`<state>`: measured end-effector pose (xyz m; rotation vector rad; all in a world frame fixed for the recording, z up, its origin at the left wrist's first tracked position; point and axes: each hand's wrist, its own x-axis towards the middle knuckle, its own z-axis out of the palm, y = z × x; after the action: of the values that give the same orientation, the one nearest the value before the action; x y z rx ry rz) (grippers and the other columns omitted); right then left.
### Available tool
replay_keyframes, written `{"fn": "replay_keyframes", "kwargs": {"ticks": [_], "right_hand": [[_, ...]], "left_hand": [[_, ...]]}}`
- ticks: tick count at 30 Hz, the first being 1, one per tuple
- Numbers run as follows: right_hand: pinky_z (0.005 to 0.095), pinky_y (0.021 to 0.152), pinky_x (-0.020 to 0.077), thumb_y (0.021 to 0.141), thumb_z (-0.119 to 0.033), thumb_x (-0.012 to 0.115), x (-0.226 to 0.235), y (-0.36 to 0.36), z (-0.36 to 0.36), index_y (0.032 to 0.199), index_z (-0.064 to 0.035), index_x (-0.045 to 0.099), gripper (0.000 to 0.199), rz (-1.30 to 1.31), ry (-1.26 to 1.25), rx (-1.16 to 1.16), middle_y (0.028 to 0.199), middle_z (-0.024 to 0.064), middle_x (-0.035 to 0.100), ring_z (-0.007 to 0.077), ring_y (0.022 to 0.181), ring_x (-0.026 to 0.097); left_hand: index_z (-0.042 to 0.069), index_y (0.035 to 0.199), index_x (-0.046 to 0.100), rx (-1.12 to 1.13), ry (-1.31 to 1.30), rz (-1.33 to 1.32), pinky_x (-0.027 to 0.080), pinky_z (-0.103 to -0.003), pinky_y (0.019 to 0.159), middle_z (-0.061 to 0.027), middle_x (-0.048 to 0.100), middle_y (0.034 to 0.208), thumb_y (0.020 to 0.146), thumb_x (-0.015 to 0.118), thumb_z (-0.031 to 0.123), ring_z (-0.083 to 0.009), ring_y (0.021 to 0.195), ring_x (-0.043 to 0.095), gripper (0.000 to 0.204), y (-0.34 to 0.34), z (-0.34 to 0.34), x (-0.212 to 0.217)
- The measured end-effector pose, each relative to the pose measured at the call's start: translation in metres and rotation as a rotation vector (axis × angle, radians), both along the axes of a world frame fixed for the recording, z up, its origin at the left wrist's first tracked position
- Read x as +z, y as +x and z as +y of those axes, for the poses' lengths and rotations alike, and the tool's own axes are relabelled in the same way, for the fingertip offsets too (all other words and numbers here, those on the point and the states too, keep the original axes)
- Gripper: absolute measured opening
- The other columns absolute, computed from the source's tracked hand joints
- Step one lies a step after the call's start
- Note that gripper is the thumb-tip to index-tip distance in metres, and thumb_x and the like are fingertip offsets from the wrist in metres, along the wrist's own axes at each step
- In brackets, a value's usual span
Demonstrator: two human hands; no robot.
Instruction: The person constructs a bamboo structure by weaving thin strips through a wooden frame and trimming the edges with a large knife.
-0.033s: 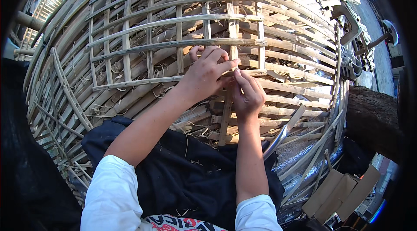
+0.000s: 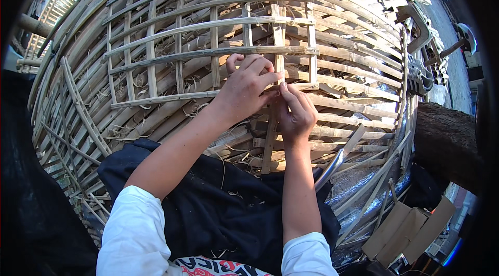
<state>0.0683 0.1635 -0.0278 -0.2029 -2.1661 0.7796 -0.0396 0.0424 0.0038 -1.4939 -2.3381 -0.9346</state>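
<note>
A lattice of split bamboo strips (image 2: 197,23) lies in front of me, its near edge strip (image 2: 171,99) running crosswise. At the crossing near its right end, both my hands meet. My left hand (image 2: 245,83) is closed around the joint, with its index finger and thumb by an upright strip (image 2: 279,34). Just right of it, my right hand (image 2: 298,112) is pinched shut, thumb and fingertip at the same crossing. Whatever small piece may lie between the right fingertips is hidden.
Long bamboo slats (image 2: 358,97) spread under the lattice. A curved knife-like blade (image 2: 340,156) lies right of my right forearm. Dark cloth (image 2: 223,213) covers my lap. An opened cardboard box (image 2: 408,232) stands at lower right, below a thick log (image 2: 447,143).
My left index fingertip has drawn back slightly to the left at the crossing. The right hand and the lattice look almost unmoved.
</note>
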Motion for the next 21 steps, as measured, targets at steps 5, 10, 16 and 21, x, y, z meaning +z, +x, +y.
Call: {"fn": "replay_keyframes", "kwargs": {"ticks": [5, 10, 16, 21], "right_hand": [[0.0334, 0.069, 0.0559, 0.075, 0.004, 0.071, -0.003, 0.0, 0.004, 0.103, -0.0051, 0.074, 0.03, 0.022, 0.021, 0.01, 0.096, 0.0098, 0.072, 0.025, 0.08, 0.07], [0.0344, 0.069, 0.0558, 0.076, 0.007, 0.067, -0.002, -0.001, 0.004, 0.103, -0.0049, 0.074, 0.03, 0.041, 0.015, 0.02, 0.095, 0.01, 0.071, 0.0256, 0.079, 0.069], [0.0354, 0.07, 0.0557, 0.077, 0.008, 0.066, -0.003, 0.0, 0.002, 0.104, -0.0047, 0.073, 0.031, 0.031, -0.01, 0.023, 0.094, 0.0107, 0.069, 0.0269, 0.08, 0.069], [0.0359, 0.071, 0.0557, 0.077, 0.009, 0.066, -0.004, 0.0, 0.0, 0.105, -0.0037, 0.073, 0.032, 0.019, -0.005, 0.037, 0.097, 0.0117, 0.068, 0.0271, 0.084, 0.068]], "left_hand": [[0.01, 0.086, 0.068, 0.007, 0.085, -0.156, 0.034, -0.038, 0.089, -0.0008, 0.065, 0.087, 0.076, 0.078, 0.013, -0.0184, 0.088, 0.062, 0.014, 0.01, 0.005, -0.001], [0.01, 0.08, 0.068, 0.095, 0.237, -0.187, 0.036, -0.036, 0.086, -0.0012, 0.068, 0.084, 0.075, 0.079, 0.013, -0.0191, 0.082, 0.063, 0.013, 0.017, 0.009, -0.012], [0.013, 0.078, 0.066, 0.142, 0.23, -0.148, 0.036, -0.036, 0.088, 0.0024, 0.066, 0.08, 0.072, 0.079, 0.014, -0.0163, 0.085, 0.064, 0.014, 0.019, 0.014, -0.009], [0.012, 0.073, 0.065, 0.141, 0.247, -0.087, 0.035, -0.036, 0.085, 0.0022, 0.061, 0.072, 0.071, 0.08, 0.014, -0.0181, 0.078, 0.059, 0.015, 0.014, 0.013, -0.014]]}}
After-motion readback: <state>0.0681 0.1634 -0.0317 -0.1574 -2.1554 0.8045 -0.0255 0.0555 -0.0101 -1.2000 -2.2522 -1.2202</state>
